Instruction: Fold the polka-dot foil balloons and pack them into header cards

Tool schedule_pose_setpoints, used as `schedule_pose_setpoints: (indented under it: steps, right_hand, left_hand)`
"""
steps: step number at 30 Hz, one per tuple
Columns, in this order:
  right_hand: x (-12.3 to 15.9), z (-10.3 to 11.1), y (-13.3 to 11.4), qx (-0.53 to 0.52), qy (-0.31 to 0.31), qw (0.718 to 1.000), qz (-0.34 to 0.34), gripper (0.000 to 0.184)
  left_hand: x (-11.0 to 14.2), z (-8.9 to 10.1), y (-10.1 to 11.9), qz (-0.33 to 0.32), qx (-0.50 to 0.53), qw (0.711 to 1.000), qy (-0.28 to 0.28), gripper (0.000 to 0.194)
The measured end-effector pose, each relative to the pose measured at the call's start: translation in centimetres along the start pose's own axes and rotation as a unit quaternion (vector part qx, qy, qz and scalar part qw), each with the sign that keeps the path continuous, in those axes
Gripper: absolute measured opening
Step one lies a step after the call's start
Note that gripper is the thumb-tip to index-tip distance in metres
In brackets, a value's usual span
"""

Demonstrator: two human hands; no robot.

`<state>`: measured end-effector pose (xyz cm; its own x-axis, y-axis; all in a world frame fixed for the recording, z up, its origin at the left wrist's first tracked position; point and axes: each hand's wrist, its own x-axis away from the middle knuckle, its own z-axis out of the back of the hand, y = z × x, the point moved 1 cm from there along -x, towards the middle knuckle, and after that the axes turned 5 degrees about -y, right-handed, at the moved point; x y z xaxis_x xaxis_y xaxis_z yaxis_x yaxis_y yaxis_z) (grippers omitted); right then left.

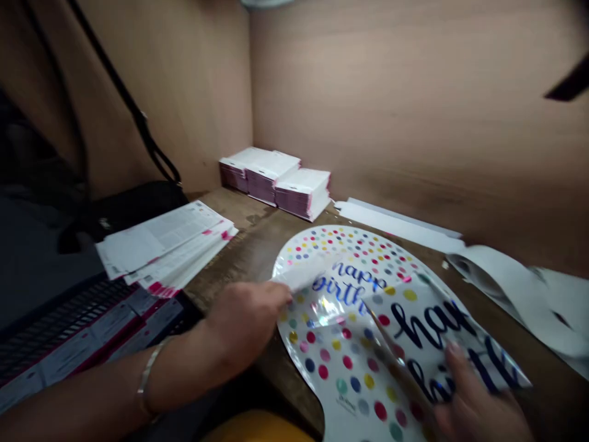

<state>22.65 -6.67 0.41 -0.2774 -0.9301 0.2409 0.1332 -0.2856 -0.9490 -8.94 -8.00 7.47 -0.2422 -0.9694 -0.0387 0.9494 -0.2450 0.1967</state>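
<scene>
A flat white foil balloon [335,356] with coloured dots and blue "happy birth…" lettering lies on the brown tabletop. Its right part is lifted and folded over, showing larger dark-blue lettering; I cannot tell whether this is a second balloon. My right hand [478,399] grips that folded part, thumb on top, fingers hidden beneath. At the balloon's left edge, my left hand [248,319] is closed in a pinch on a blurred whitish strip [306,273] that reaches across the dots. A bracelet [150,374] circles my left wrist.
Stacks of white cards with pink edges [276,178] stand in the back corner. Fanned printed sheets [170,239] lie left, above a dark basket [55,337] of printed cards. Curled white paper [492,270] lies right, white strips [396,221] along the back wall, a black bag [138,209] left.
</scene>
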Motion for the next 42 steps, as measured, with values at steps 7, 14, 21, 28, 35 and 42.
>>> schedule_pose_setpoints:
  steps: [7,14,21,28,35,42]
  right_hand:
    - [0.7,1.0,-2.2,-0.081,0.243,0.966,-0.025,0.064]
    - [0.9,0.1,-0.4,-0.243,0.064,0.962,-0.111,0.074]
    - [0.9,0.8,-1.3,-0.269,0.066,0.952,-0.130,0.064]
    - [0.2,0.4,-0.7,-0.268,0.147,0.949,-0.078,0.061]
    - [0.6,1.7,-1.2,-0.237,0.001,0.951,-0.199,0.050]
    - [2.1,-2.0,-2.5,-0.234,-0.132,0.938,-0.218,0.054]
  left_hand:
    - [-4.9,-7.2,2.2,-0.305,0.046,0.944,-0.117,0.036]
    - [-7.1,-6.9,3.8,-0.136,0.062,0.983,-0.106,0.054]
    - [-9.1,-4.7,1.1,-0.293,0.021,0.933,-0.207,0.104]
    - [-10.0,-8.0,3.7,-0.373,0.070,0.905,-0.191,0.101]
    - [-9.2,-9.1,3.6,-0.337,0.067,0.916,-0.209,0.122]
    - [-8.8,-9.6,3.7,-0.332,0.099,0.923,-0.167,0.122]
